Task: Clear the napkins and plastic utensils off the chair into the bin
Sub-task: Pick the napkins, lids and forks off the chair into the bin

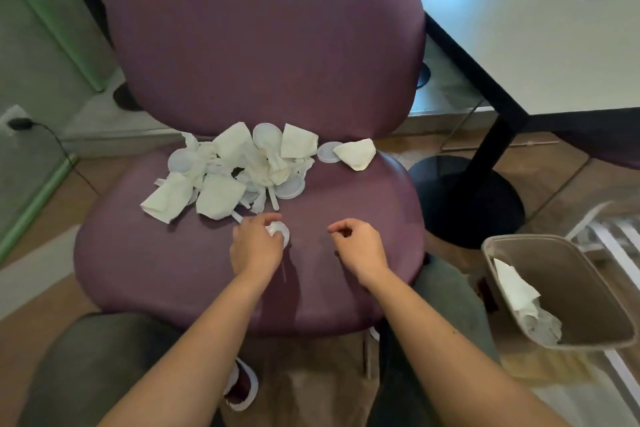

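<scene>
A purple padded chair (173, 260) holds a heap of crumpled white napkins (221, 194) mixed with clear plastic lids and utensils (266, 139) at the back of its seat. One napkin (356, 153) lies apart on a lid at the right. My left hand (256, 246) grips a small white plastic lid (280, 230) at the seat's middle, just in front of the heap. My right hand (360, 246) hovers beside it with fingers loosely curled, holding nothing. A beige bin (568, 267) stands on the floor at the right with napkins inside.
A white table (519, 28) on a black pedestal base (464, 201) stands right of the chair, above the bin. A white slatted frame (609, 239) lies behind the bin. A green-trimmed wall with a plugged-in charger (19, 123) runs along the left. My knees flank the seat's front.
</scene>
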`<action>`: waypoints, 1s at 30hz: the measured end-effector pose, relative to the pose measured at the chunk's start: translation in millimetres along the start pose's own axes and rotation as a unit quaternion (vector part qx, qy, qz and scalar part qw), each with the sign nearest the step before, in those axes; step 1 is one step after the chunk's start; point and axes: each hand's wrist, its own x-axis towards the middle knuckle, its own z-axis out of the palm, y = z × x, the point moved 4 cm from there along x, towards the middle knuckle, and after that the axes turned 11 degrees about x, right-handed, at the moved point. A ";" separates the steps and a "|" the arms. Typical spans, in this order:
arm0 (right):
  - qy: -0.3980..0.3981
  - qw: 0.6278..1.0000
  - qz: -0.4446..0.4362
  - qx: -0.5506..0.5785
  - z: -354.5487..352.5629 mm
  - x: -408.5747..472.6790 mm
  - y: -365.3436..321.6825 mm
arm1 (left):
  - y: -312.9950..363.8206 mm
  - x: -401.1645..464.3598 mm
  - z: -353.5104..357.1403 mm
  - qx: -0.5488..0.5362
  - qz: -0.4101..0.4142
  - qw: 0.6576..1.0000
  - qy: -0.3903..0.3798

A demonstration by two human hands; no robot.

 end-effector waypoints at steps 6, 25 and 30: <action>-0.033 0.998 -0.007 -0.062 38.1 -8.1 7.4 | -23.0 -1.9 6.0 0.071 -0.005 0.997 -0.013; -0.061 0.983 -0.065 -0.162 143.6 24.4 -31.7 | -98.3 11.5 -35.2 -0.238 -0.180 0.954 0.031; -0.050 0.977 -0.060 -0.199 167.3 33.1 -41.1 | -112.1 14.5 -40.8 -0.252 -0.180 0.950 0.034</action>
